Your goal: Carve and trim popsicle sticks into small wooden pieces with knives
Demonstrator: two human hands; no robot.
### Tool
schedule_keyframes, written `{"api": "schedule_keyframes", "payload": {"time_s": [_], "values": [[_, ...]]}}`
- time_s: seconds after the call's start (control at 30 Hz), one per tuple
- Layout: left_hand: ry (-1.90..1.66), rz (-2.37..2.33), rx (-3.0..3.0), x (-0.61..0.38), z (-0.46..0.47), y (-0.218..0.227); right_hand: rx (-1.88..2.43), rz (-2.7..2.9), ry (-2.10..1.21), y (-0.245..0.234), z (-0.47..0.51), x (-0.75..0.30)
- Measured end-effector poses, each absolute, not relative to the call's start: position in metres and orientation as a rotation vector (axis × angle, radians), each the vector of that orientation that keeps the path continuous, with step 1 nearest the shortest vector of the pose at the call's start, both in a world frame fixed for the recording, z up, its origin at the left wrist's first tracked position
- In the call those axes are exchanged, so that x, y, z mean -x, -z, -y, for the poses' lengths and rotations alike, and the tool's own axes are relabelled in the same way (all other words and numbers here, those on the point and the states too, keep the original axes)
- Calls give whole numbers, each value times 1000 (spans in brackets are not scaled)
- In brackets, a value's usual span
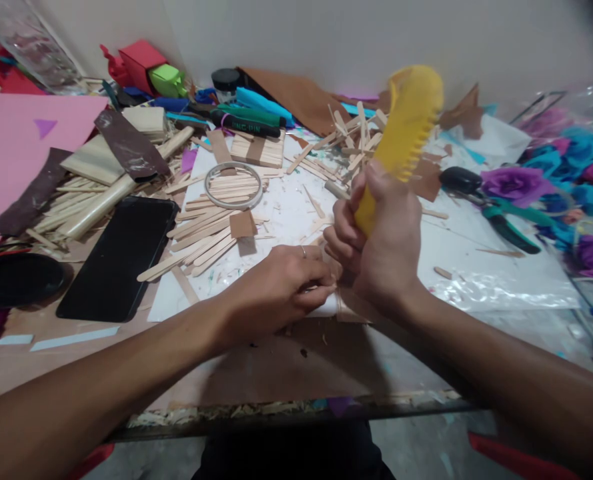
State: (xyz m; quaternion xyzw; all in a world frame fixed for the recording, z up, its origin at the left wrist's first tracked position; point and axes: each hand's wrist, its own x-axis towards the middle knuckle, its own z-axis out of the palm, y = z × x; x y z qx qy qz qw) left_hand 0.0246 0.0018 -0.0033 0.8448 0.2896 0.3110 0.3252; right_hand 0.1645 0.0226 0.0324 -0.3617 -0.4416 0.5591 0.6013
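Note:
My right hand (389, 240) is closed round a yellow ridged tool handle (409, 120). Its rounded end points up and away from me, with teeth-like ridges along the right side; the working end is hidden below my fist. Close beside it, my left hand (291, 280), with a ring on one finger, rests low over the front edge of the white sheet (289, 193). Its fingers are pinched together, and whatever they hold is hidden. A flat light-brown piece (351, 310) lies under my hands. Craft sticks (209, 250) are spread left of them, with a metal ring (209, 180) on top.
A black phone (119, 260) and a round black lid (19, 280) lie at left. Behind are a marker (249, 125), more sticks (361, 133) and brown scraps (296, 100). Green-handled pliers (511, 230) and a purple paper flower (516, 183) sit at right.

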Motion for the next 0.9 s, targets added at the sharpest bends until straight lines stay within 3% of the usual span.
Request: {"api": "schedule_keyframes", "payload": {"time_s": [0.9], "values": [[-814,-709,-2253,-23,2,7,883,1040,-1170,-26,-12,-152]]}}
